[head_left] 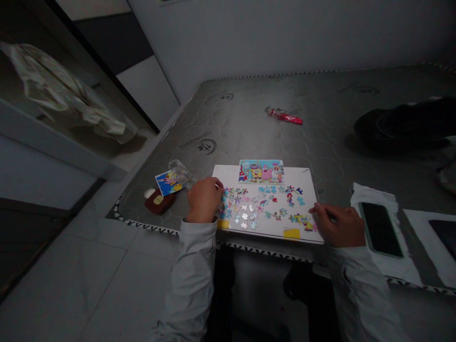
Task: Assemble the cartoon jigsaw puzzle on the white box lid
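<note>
L hand [204, 199] is curling down over the left edge of the jigsaw pcs [249, 209], fingers bent & nearly closed, can't tell if they're pinching one; R hand [337, 224] is resting its fingertips on the white board [302, 190] just right of the pcs, fingers loosely open, w/ nothing visible in hold. Pcs are lying loose mid-board, many silver side up, so light fingertip contact is likely working best to avoid sliding them. Farther out, the SpongeBob picture card [261, 171] is sitting at the board's far edge, & a red tube [285, 116] is lying on the mattress [231, 118].
</note>
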The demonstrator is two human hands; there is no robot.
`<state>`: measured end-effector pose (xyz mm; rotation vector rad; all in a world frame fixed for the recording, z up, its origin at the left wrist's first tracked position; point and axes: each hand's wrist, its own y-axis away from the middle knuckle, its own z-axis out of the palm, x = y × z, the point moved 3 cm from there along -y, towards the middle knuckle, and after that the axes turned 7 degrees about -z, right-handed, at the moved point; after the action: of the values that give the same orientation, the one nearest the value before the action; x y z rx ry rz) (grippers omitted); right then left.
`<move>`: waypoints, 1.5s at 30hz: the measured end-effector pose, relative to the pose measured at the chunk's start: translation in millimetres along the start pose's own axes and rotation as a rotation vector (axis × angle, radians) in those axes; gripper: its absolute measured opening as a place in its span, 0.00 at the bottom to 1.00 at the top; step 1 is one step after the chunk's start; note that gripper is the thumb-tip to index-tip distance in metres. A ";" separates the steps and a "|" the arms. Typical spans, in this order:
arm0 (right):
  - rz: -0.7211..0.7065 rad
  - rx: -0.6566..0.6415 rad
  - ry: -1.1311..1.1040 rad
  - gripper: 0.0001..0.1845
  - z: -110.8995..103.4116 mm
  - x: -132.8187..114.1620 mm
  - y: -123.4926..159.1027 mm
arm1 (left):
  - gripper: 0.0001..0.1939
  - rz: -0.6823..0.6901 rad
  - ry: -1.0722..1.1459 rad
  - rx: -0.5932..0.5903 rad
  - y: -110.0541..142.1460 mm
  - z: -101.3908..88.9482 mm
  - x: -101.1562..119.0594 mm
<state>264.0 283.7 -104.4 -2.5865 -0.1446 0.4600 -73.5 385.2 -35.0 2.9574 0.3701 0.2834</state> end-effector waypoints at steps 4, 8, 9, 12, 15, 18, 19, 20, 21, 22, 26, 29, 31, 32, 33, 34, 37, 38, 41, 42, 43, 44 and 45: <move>-0.031 -0.009 0.003 0.23 2.4 4.5 0.7 | 0.07 0.001 0.004 0.000 -2.4 2.6 -1.0; -0.035 -0.011 -0.001 0.24 3.6 8.2 0.5 | 0.06 -0.025 0.016 0.021 -7.1 7.9 -2.6; -0.031 -0.010 0.003 0.24 3.4 8.1 0.4 | 0.07 -0.031 0.018 0.030 -8.5 9.6 -3.1; -0.037 -0.005 0.008 0.23 2.6 6.1 0.3 | 0.10 -0.050 0.027 0.037 -12.9 14.8 -5.7; -0.034 0.003 0.005 0.23 2.2 4.7 0.8 | 0.13 -0.081 0.041 0.018 -16.3 18.0 -9.5; -0.026 -0.001 0.007 0.23 2.5 5.4 1.6 | 0.13 -0.099 0.053 0.021 -18.1 18.1 -11.9; -0.030 -0.001 0.005 0.23 2.6 5.9 1.8 | 0.13 -0.099 0.055 0.027 -18.3 17.6 -12.0; -0.033 -0.001 0.003 0.22 2.8 6.6 1.8 | 0.13 -0.096 0.057 0.032 -18.0 16.9 -11.7; -0.035 -0.005 0.001 0.22 3.0 7.3 1.8 | 0.12 -0.089 0.060 0.035 -17.4 15.9 -11.0; -0.039 -0.010 -0.001 0.22 3.4 8.0 1.8 | 0.12 -0.083 0.064 0.037 -16.4 14.5 -10.2; -0.045 0.010 -0.006 0.21 3.8 9.7 1.5 | 0.10 -0.060 0.052 0.043 -8.4 4.8 -6.6; -0.060 0.011 -0.003 0.20 4.3 9.5 1.5 | 0.08 -0.035 0.008 0.027 -1.0 -3.8 -4.6; -0.063 -0.011 0.008 0.20 4.8 9.6 1.6 | 0.07 -0.027 -0.016 0.009 2.9 -8.1 -4.2; -0.062 -0.018 0.014 0.20 5.0 9.8 1.6 | 0.08 -0.030 -0.027 -0.002 4.3 -9.4 -4.3; -0.065 -0.022 0.017 0.20 5.0 9.9 1.6 | 0.08 -0.035 -0.040 -0.015 5.2 -10.1 -4.6; -0.069 -0.026 0.017 0.19 5.0 10.0 1.5 | 0.09 -0.037 -0.053 -0.034 5.7 -10.0 -4.9; -0.084 -0.029 0.005 0.19 4.7 9.2 1.1 | 0.11 -0.020 -0.082 -0.135 5.7 -6.3 -5.6; -0.085 -0.025 0.000 0.18 4.3 8.5 0.8 | 0.11 -0.012 -0.088 -0.169 5.4 -4.8 -5.8; -0.072 -0.009 -0.002 0.19 2.4 5.2 -0.1 | 0.11 -0.018 -0.086 -0.229 3.3 -1.6 -7.3; -0.062 -0.011 -0.001 0.19 1.9 3.9 -0.4 | 0.11 -0.028 -0.080 -0.236 2.3 -1.1 -8.1; -0.046 -0.013 0.002 0.20 1.4 2.8 -0.6 | 0.10 -0.041 -0.073 -0.242 1.1 -0.6 -9.2; -0.029 -0.015 0.004 0.20 0.9 1.8 -0.7 | 0.10 -0.054 -0.069 -0.244 -0.1 -0.2 -10.3; -0.013 -0.018 0.007 0.21 0.4 1.0 -0.7 | 0.10 -0.065 -0.068 -0.242 -1.3 0.1 -11.5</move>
<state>264.8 284.7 -104.7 -2.6026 -0.1646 0.4472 -84.8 383.5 -37.3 2.7051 0.3919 0.2032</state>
